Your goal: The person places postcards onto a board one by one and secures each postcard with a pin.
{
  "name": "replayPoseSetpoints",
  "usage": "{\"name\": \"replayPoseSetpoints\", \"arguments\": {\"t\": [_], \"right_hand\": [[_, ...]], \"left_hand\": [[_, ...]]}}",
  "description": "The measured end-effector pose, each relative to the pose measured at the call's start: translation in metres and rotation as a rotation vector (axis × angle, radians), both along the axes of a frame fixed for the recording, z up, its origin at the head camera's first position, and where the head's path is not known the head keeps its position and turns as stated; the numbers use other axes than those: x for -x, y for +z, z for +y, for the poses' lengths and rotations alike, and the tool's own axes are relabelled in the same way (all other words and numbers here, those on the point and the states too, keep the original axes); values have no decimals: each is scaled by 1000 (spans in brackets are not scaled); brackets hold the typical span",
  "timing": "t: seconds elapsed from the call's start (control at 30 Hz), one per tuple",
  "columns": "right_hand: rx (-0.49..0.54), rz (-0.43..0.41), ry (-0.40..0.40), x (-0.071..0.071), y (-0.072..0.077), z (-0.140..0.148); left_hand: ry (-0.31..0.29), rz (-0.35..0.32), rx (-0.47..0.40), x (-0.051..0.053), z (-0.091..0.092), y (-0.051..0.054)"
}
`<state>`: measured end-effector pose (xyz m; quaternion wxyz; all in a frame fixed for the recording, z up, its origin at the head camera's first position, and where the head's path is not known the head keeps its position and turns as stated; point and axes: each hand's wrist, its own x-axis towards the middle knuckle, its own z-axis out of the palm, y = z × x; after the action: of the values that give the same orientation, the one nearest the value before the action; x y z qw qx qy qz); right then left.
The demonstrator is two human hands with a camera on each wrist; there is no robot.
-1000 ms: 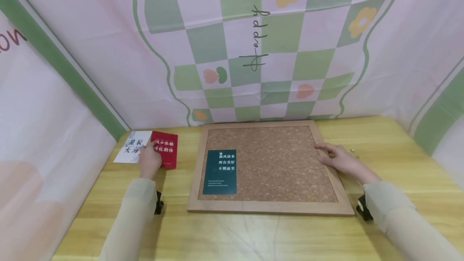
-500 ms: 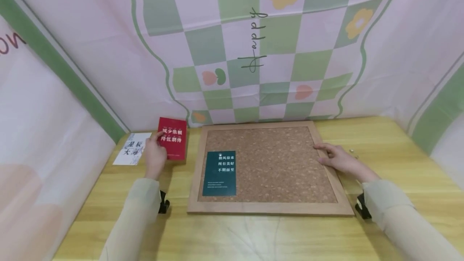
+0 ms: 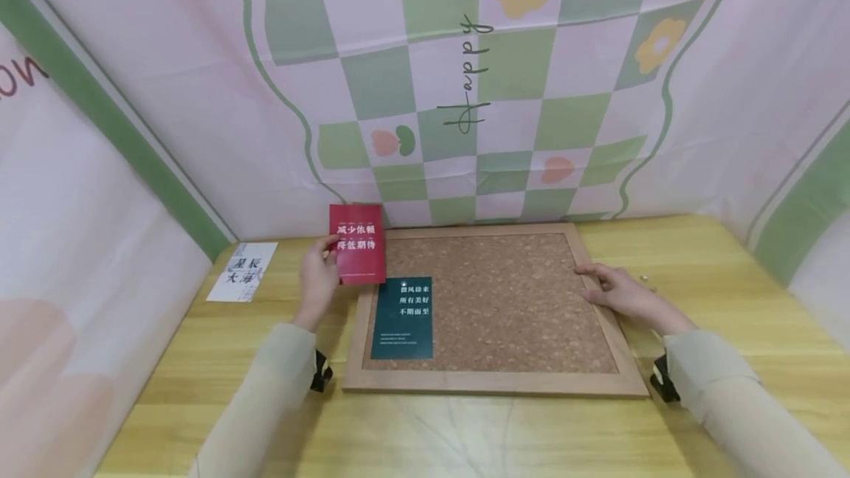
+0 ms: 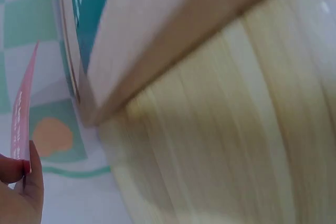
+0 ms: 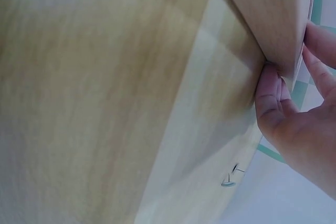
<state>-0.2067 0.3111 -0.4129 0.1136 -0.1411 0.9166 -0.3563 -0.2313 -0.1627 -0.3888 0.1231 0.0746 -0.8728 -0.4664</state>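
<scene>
My left hand (image 3: 317,282) pinches a red card (image 3: 361,265) with white lettering between thumb and fingers. It holds the card raised over the upper left corner of a wood-framed cork board (image 3: 518,301). In the left wrist view the card (image 4: 22,114) appears nearly edge-on, apart from the board. A dark green card (image 3: 406,327) lies on the cork at the left side. My right hand (image 3: 624,295) grips the board's right edge. In the right wrist view, its lower fingers (image 5: 269,93) curl against the frame's side while the others touch the top.
A white card (image 3: 242,273) with black lettering lies on the wooden table (image 3: 398,434) at the left. Two small metal thumbtacks (image 5: 228,183) lie right of the board. A patterned cloth (image 3: 505,124) rises behind the table.
My left hand has lifted the red card off the table beside the white card and carried it right to the board's corner. The right hand stays at the board's edge.
</scene>
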Motion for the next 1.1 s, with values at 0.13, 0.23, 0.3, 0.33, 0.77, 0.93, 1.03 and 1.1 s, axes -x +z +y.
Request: {"name": "replayPoseSetpoints", "arguments": {"t": [0.13, 0.23, 0.3, 0.33, 0.77, 0.93, 1.03, 1.1], "right_hand": [[-5, 1, 3, 0, 0, 0], [0, -6, 0, 0, 0, 0], [7, -16, -1, 0, 0, -1], [7, -17, -1, 0, 0, -1], [-1, -46, -3, 1, 2, -1], [-17, -35, -2, 1, 3, -2], [-15, -36, -2, 0, 3, -2], [-14, -40, -4, 0, 3, -2]], "left_hand": [[-27, -25, -29, -2, 13, 0], [-52, -60, -68, -3, 22, -1], [-70, -85, -88, -5, 28, -2], [-82, -94, -101, -5, 32, -2], [-253, -146, -67, -16, 86, -11], [-317, -203, -96, -20, 103, -15], [-354, -239, -104, -21, 113, -18], [-366, -267, -105, -21, 118, -21]]}}
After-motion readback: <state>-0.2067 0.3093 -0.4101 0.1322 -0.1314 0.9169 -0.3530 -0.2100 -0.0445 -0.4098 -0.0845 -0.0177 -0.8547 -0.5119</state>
